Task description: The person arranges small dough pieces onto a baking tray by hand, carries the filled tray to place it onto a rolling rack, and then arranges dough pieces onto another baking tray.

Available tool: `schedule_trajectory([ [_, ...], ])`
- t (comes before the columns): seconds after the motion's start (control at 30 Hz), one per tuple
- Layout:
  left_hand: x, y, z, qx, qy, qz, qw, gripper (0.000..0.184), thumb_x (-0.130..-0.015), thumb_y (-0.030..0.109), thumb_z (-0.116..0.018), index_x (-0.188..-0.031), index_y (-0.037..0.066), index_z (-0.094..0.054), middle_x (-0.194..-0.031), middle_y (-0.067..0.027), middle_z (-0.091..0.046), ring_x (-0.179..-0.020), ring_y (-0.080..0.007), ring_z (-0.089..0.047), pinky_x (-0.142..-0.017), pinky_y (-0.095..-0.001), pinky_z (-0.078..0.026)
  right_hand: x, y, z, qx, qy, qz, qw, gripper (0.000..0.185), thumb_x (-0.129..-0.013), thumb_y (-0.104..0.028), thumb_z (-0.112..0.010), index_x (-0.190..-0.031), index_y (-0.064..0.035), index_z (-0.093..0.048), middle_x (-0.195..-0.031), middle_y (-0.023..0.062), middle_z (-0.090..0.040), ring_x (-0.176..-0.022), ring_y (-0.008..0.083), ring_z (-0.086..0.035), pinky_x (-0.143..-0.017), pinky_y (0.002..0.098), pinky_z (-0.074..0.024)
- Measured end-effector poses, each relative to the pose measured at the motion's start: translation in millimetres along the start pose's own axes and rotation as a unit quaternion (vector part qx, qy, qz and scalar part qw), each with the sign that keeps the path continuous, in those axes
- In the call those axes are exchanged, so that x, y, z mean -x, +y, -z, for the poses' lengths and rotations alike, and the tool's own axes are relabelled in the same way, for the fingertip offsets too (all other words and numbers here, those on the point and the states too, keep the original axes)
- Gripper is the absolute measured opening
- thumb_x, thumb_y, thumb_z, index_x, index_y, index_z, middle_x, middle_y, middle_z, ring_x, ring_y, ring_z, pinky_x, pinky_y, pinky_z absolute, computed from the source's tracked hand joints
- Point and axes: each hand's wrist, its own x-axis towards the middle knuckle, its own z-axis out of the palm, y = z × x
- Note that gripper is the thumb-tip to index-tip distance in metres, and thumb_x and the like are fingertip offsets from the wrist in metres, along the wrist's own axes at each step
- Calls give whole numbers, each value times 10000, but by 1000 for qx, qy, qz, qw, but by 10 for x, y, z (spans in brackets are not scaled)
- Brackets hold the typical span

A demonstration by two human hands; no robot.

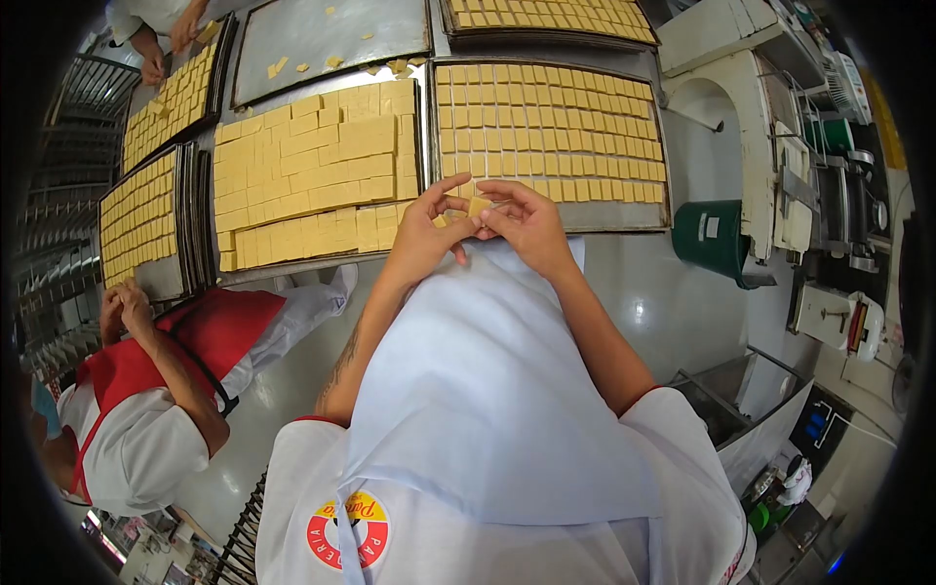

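Both my hands meet above the near edge of a baking tray (614, 216) lined with rows of small yellow rectangular dough pieces (546, 117). A small flat yellow dough piece (478, 206) is pinched between the fingertips of my right hand (529, 222) and my left hand (426, 234). Another bit of yellow shows among my left fingers, partly hidden by them. Close to my left hand lies a large stacked block of cut yellow dough (302, 166) on its own tray.
At left, a co-worker in a red apron (219, 331) handles pieces on a stacked tray (168, 268). Another person's hands (156, 54) reach in at top left. A tray with scraps (341, 34) lies behind the block. At right stands a green bin (707, 239).
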Motion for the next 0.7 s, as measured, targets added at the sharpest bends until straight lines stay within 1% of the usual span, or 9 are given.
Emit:
schedule_trajectory([
  [0.1, -19, -63, 30, 17, -3, 18, 1000, 614, -854, 32, -712, -1402, -19, -440, -1058, -125, -634, -783, -163, -706, -437, -225, -491, 11, 16, 14, -3, 2, 9, 1000, 378, -910, -9, -624, -1278, 38, -554, -1147, 156, -591, -828, 162, -698, -744, 259, -595],
  [0.2, -45, -121, 43, 63, -11, 37, 997, 612, -835, 18, -728, -1386, -10, -463, -1034, -126, -656, -760, -166, -707, -413, -217, -456, 46, -5, -6, 0, 14, 19, 1000, 385, -901, -16, -630, -1277, 28, -563, -1143, 150, -592, -837, 148, -691, -737, 257, -593],
  [0.3, -23, -92, 30, 69, -12, 63, 996, 613, -837, -7, -715, -1390, -27, -450, -979, -97, -668, -763, -156, -706, -407, -193, -411, 71, 41, 5, 18, 24, 22, 999, 391, -890, -24, -632, -1274, 16, -575, -1132, 137, -591, -844, 131, -677, -728, 250, -586],
  [0.57, -3, -116, 39, 49, -16, 85, 995, 593, -838, 11, -725, -1373, -21, -471, -977, -93, -685, -767, -145, -708, -390, -180, -388, 128, 88, 12, 23, 37, 29, 999, 394, -882, -26, -615, -1274, 12, -581, -1131, 119, -592, -862, 114, -653, -682, 244, -566],
  [0.6, 1, -109, 40, 51, -17, 87, 995, 589, -838, 14, -726, -1370, -22, -475, -979, -94, -686, -766, -142, -708, -389, -179, -386, 128, 91, 14, 9, 38, 25, 999, 391, -884, -23, -614, -1273, 13, -581, -1128, 116, -594, -863, 117, -654, -682, 245, -565],
  [0.7, -5, -98, 52, 103, -25, 103, 989, 561, -848, 26, -717, -1359, -24, -489, -951, -81, -678, -698, -116, -675, -382, -176, -380, 124, 73, 31, -41, 46, 11, 998, 371, -892, -19, -617, -1261, 16, -586, -1114, 106, -606, -866, 124, -655, -686, 249, -563],
])
